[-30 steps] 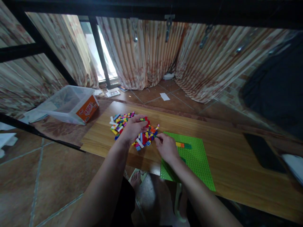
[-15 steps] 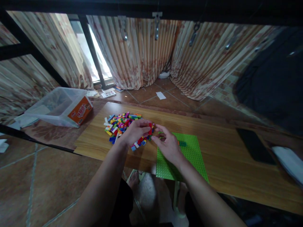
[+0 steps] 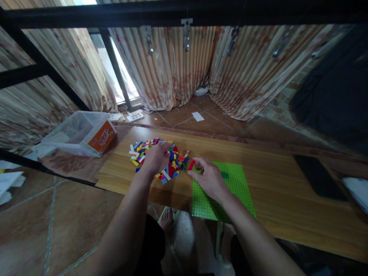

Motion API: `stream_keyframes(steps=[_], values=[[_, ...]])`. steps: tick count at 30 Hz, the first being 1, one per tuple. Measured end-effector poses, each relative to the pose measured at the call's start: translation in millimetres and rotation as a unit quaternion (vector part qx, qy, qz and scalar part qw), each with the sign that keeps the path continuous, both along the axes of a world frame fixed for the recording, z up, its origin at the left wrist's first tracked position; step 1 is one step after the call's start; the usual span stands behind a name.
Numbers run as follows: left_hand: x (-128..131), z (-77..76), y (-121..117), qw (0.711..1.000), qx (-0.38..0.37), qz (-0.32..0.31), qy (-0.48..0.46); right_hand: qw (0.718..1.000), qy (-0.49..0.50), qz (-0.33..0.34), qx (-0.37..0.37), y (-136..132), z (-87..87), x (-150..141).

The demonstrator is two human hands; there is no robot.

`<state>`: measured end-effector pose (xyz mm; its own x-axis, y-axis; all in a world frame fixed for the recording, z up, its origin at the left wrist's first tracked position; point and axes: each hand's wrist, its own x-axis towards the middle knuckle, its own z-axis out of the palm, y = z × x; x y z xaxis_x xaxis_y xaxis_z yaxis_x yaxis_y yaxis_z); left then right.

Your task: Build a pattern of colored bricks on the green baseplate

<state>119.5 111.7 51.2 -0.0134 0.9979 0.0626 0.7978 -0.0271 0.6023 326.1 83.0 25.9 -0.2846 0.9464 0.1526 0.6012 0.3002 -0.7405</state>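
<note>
A heap of loose, many-coloured toy bricks [image 3: 175,163] lies on the wooden tabletop. My left hand [image 3: 155,160] is over this heap, touching or just above it; its fingers are partly hidden and blurred, so what they hold cannot be made out. Between the thumb and fingers of my right hand [image 3: 208,177] is a red brick [image 3: 191,165]. This hand hovers over the left part of a green studded baseplate [image 3: 240,191]. A dark green brick [image 3: 225,174] sits on the plate, just beyond the right hand.
On the left stands a clear plastic bin [image 3: 71,147] with an orange label. A dark flat slab [image 3: 319,177] lies on the wooden table [image 3: 270,172] at the right, near a white object [image 3: 358,191]. Striped curtains [image 3: 178,69] hang behind.
My left hand has moved left, away from the right hand and back over the heap. The red brick that was at the left fingers is now in my right hand.
</note>
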Motion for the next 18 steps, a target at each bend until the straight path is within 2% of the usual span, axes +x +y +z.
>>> stream_keyframes(steps=[3, 7, 10, 14, 18], values=[[-11.4, 0.4, 3.5, 0.990, 0.025, -0.034, 0.135, 0.998, -0.063, 0.019, 0.005, -0.7, -1.1, -2.5], [-5.9, -3.0, 3.9, 0.974, 0.020, -0.083, 0.211, 0.994, -0.103, 0.032, 0.005, -0.8, 0.3, -3.4], [-0.2, -4.1, 5.5, 0.968, -0.004, -0.070, 0.240, 0.994, -0.101, 0.036, 0.001, -0.7, 2.0, -1.7], [0.2, -5.3, 9.9, 0.969, -0.001, -0.057, 0.241, 0.995, -0.090, 0.034, 0.011, -0.9, 5.5, 3.9], [-1.7, -7.5, 12.4, 0.971, 0.004, -0.051, 0.234, 0.998, -0.062, 0.004, 0.015, 1.6, 10.8, 20.5]])
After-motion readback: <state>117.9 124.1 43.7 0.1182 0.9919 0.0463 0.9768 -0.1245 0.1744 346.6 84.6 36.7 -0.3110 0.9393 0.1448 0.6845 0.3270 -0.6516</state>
